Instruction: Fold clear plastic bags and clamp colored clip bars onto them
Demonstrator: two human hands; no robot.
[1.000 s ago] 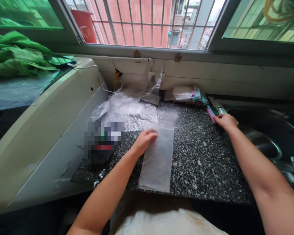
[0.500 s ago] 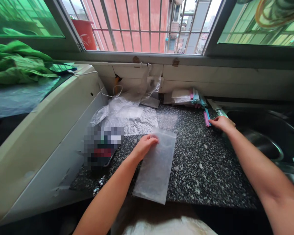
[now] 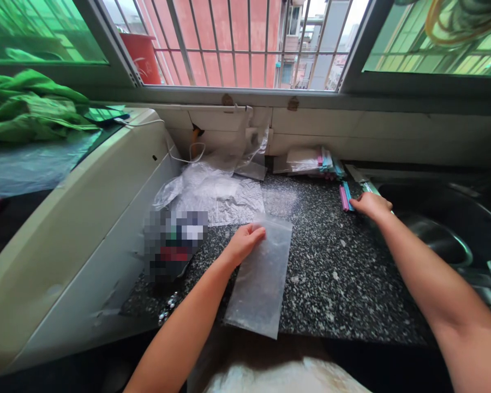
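My left hand (image 3: 246, 242) pinches the upper left edge of a frosted clear plastic bag (image 3: 262, 278), which hangs over the counter's front edge. Farther right, the fingertips of my right hand (image 3: 370, 206) are closed at the edge of a small pink and blue pair of strips (image 3: 346, 196) on the speckled black counter (image 3: 319, 273). Behind those strips lies a stack of clear packets (image 3: 305, 161) with pink and blue ends. Crumpled clear plastic (image 3: 233, 199) is spread at the back left of the counter.
A dark sink (image 3: 474, 213) with a metal bowl (image 3: 437, 237) inside is on the right. At left stand a white appliance (image 3: 77, 218) with green cloth (image 3: 33, 106) on top and a blurred-out dark item (image 3: 175, 245). A barred window is behind.
The plastic bag and my left hand have shifted very slightly. My right hand stays at the pink and blue strips, which have turned or moved a little.
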